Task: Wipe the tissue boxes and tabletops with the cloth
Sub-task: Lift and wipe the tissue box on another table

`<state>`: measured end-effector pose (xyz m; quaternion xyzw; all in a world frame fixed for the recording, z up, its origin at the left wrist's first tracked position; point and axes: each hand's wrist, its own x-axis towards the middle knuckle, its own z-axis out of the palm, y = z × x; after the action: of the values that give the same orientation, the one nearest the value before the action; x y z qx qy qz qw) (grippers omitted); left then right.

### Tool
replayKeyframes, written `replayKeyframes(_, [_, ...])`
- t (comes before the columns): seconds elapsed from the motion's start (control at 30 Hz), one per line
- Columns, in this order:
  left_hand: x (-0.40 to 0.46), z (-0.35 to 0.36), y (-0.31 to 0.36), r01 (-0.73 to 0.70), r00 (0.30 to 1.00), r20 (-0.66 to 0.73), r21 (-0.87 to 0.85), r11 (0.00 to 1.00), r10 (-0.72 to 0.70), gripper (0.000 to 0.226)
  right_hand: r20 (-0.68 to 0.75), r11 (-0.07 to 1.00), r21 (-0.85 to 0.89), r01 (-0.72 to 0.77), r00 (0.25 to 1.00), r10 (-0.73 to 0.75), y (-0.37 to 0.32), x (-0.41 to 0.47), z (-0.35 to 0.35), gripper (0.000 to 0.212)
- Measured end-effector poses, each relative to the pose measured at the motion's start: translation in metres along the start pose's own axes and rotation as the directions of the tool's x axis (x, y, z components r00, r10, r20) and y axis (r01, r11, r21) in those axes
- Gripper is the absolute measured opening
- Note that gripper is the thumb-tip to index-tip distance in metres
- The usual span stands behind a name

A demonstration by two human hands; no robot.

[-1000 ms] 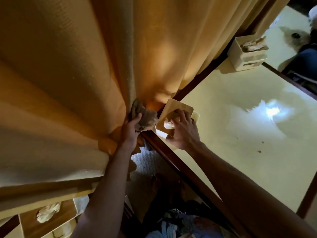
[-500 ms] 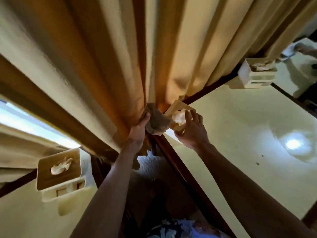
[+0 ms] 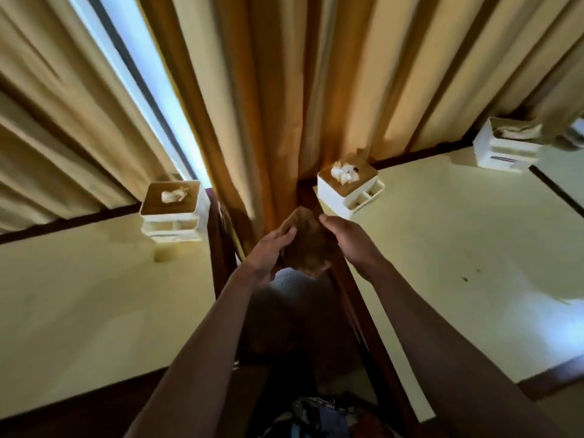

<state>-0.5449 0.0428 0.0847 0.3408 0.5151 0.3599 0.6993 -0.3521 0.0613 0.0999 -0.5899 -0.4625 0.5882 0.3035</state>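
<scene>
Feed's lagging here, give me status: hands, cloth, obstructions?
Both hands hold cloth between tables. Middle tissue box released, upright. Curtain close behind.

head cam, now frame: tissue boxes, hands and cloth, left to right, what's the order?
Left tissue box → left hand → brown cloth → right hand → far-right tissue box. The middle tissue box sits farther back, overlapping the right hand's span, so it is left unplaced.

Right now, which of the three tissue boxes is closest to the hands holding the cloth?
The middle tissue box, at the right table's near corner just beyond the right hand; the left box and far-right box sit farther off.
</scene>
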Motion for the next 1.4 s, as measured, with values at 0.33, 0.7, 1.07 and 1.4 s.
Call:
replayKeyframes(0.33, [-0.119,-0.098,-0.036,0.033,0.988,-0.150,-0.080,0.996,-0.044,0.038,0.288,0.991,0.106,-0.079,0.956,0.046,0.002,-0.034,0.115,0.010])
replayKeyframes(0.7, [-0.199,-0.221,-0.064,-0.174,0.921,-0.388,-0.341,0.924,0.030,0.041,0.382,0.995,0.026,-0.093,0.921,0.076,-0.008,-0.029,0.271,0.012])
replayKeyframes(1.07, [-0.118,-0.390,-0.033,0.000,0.968,-0.250,-0.010,1.000,-0.003,0.033,0.180,0.937,0.263,-0.228,0.966,0.185,-0.004,0.022,0.398,0.021])
replayKeyframes(1.4, [-0.030,-0.436,0.003,-0.029,0.961,-0.187,0.667,0.744,0.205,0.039,-0.341,0.869,-0.489,-0.075,0.933,-0.111,0.028,0.051,0.419,0.022])
